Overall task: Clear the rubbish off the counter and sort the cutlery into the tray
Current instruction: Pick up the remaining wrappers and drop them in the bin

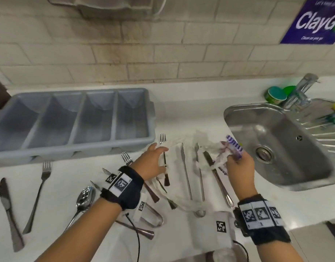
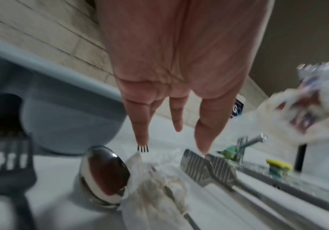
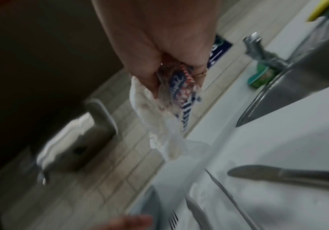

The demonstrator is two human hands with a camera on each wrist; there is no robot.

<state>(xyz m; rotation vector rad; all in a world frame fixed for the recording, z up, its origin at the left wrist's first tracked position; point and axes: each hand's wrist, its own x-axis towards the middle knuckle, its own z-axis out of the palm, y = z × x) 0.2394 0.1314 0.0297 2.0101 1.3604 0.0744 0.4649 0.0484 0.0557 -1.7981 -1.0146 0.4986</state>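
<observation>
My right hand (image 1: 236, 159) (image 3: 159, 54) is raised by the sink's left edge, gripping a crumpled white tissue (image 1: 210, 148) and a purple-and-white wrapper (image 1: 233, 146) (image 3: 181, 96). The fingers of my left hand (image 1: 162, 157) (image 2: 176, 121) are straight and spread; it hovers over a dark-handled fork (image 1: 164, 159) that lies on a thin white sheet (image 1: 176, 167). Tongs (image 1: 187, 176) (image 2: 208, 168) and a table knife (image 1: 217, 178) (image 3: 287, 174) lie on that sheet too. A grey four-compartment tray (image 1: 49, 150) (image 2: 71, 116) stands at the back left. A spoon (image 1: 85, 195) (image 2: 104, 171), a fork (image 1: 38, 195) and a knife (image 1: 8, 210) lie to the left.
A steel sink (image 1: 276, 144) with a tap (image 1: 301, 91) fills the right side, with green tubs (image 1: 274, 95) and a yellow sponge behind it. More cutlery and small tongs lie under my left forearm. A tiled wall runs close behind the tray.
</observation>
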